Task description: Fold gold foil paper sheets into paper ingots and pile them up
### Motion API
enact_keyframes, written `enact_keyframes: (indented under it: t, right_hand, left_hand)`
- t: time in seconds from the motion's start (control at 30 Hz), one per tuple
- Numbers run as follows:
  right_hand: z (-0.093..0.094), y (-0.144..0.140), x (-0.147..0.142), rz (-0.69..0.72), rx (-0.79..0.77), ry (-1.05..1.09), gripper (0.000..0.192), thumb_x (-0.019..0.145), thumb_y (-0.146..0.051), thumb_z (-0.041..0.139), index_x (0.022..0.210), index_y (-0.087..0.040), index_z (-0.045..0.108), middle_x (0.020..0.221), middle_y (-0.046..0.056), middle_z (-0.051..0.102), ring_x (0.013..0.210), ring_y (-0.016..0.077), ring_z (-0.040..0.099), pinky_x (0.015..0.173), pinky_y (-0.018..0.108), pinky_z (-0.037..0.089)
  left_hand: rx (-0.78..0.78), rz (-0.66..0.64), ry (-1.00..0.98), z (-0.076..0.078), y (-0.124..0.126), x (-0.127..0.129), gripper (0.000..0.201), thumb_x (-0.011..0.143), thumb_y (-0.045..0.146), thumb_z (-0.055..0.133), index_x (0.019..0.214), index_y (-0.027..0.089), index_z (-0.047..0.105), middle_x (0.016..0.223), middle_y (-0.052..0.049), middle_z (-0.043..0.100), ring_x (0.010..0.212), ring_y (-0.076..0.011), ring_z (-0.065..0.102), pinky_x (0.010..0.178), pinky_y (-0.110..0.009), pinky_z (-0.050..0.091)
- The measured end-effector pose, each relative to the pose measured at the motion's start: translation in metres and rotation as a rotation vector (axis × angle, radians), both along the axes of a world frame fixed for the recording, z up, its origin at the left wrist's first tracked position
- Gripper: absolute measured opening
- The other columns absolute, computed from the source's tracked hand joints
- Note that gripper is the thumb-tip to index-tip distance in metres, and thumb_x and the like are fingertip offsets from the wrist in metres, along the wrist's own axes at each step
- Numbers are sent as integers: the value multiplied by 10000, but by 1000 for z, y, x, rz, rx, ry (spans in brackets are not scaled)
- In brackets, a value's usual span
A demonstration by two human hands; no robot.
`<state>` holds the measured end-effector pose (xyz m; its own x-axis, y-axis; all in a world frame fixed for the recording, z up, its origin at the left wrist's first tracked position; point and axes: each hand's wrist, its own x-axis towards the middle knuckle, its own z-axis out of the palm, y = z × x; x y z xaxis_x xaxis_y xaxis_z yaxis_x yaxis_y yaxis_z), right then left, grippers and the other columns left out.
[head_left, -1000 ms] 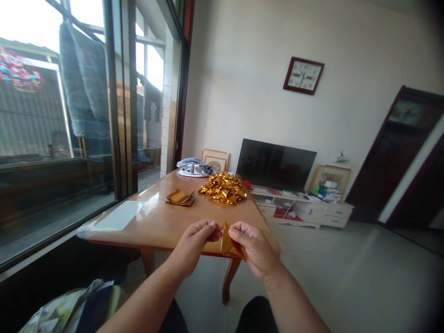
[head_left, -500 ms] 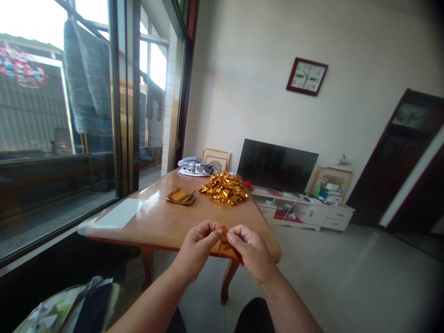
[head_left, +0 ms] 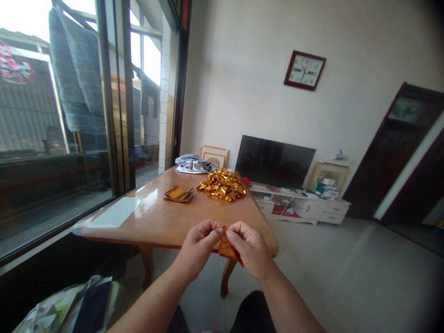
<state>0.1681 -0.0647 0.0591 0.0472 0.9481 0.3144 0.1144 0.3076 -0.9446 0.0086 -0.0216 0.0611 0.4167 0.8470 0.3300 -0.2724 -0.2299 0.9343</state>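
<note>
Between both hands, just past the near edge of the wooden table (head_left: 166, 222), is a piece of gold foil paper (head_left: 228, 249), partly folded, its lower end hanging down in a point. My left hand (head_left: 201, 245) pinches its upper left edge between thumb and fingers. On the other side my right hand (head_left: 248, 245) pinches the top right, thumb uppermost. Farther back on the table lies a shiny heap of folded gold foil pieces (head_left: 224, 186). To the left of that heap rests a small stack of gold paper sheets (head_left: 178, 194).
Pale cloth items (head_left: 194, 164) lie at the table's far end, and a white sheet (head_left: 114, 212) at its left. A black television (head_left: 274, 159) stands on a white cabinet (head_left: 308, 208) behind. A bag (head_left: 69, 305) sits at lower left, beneath the window.
The view has shifted slightly, so the room appears a little higher and farther left. Both hands keep their pinch on the gold foil paper, and more of its folded face shows.
</note>
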Motion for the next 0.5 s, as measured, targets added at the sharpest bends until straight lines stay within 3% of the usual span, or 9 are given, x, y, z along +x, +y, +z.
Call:
enact_keyframes:
  t: [0.33,0.5]
  right_hand:
    - [-3,1,0,-43,-4,-61,291,906,-436,625,813,-167,565,630,-47,468,547,77,385,480,193,305]
    - [-6,0,1,39,-39,-34,315,901,-462,633,831,-162,564,663,-35,491,578,86,423,518,207,356]
  left_hand:
    - [-41,9,-6,-8,1,6,290,850,400,685,795,138,571,680,15,524,625,-92,452,584,-212,347]
    - [-88,17,-34,-10,-3,7,247,866,351,650,771,143,558,681,16,518,638,-95,451,607,-218,348]
